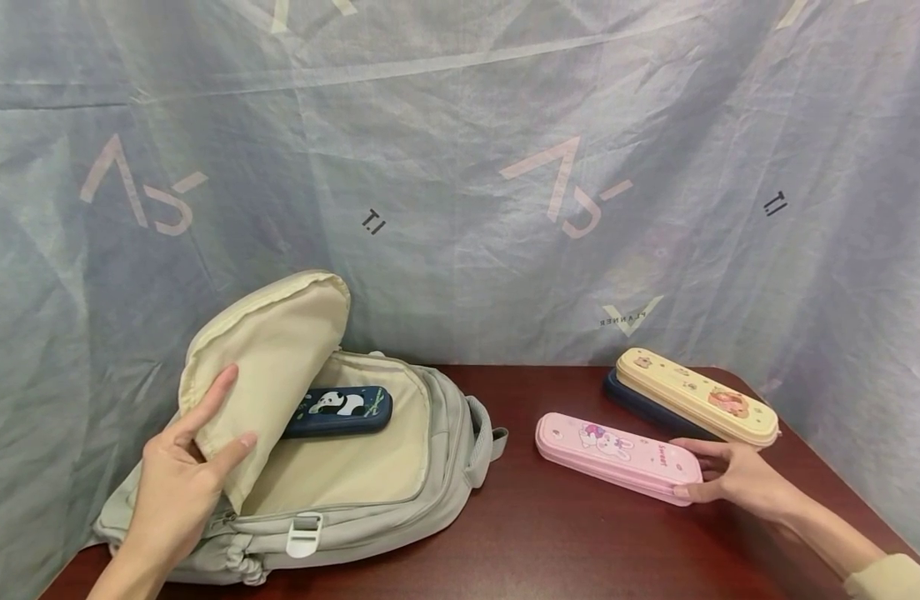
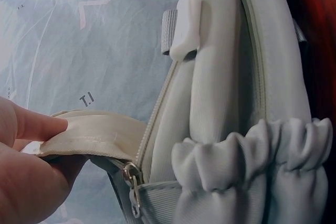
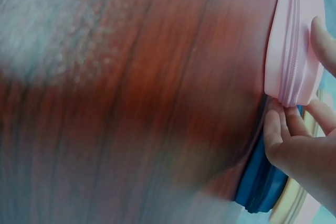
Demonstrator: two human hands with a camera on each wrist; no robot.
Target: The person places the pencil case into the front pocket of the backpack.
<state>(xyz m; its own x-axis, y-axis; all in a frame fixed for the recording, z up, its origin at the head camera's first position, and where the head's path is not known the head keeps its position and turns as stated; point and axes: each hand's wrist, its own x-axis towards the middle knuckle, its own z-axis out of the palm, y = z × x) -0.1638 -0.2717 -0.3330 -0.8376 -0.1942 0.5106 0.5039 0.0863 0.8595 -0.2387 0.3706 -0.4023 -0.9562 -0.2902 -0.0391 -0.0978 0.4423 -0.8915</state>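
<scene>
A grey backpack (image 1: 437, 467) lies on the left of the table with its cream-lined front flap (image 1: 280, 350) raised. My left hand (image 1: 178, 475) holds that flap by its edge, thumb on the lining side; the left wrist view shows the flap (image 2: 100, 132) between thumb and fingers. Inside the pocket lies a navy pencil case with a panda (image 1: 351, 408), its left end hidden behind the flap. To the right, my right hand (image 1: 730, 475) grips the near right end of a pink pencil case with a rabbit (image 1: 610, 450), thumb on top, fingers at its end.
Behind the right hand, a yellow pencil case (image 1: 692, 392) rests on top of a dark blue one (image 1: 640, 404). The dark red table (image 1: 505, 542) ends at a grey patterned cloth (image 1: 460, 208) hanging behind. A white buckle (image 1: 304, 536) sits on the backpack's near side.
</scene>
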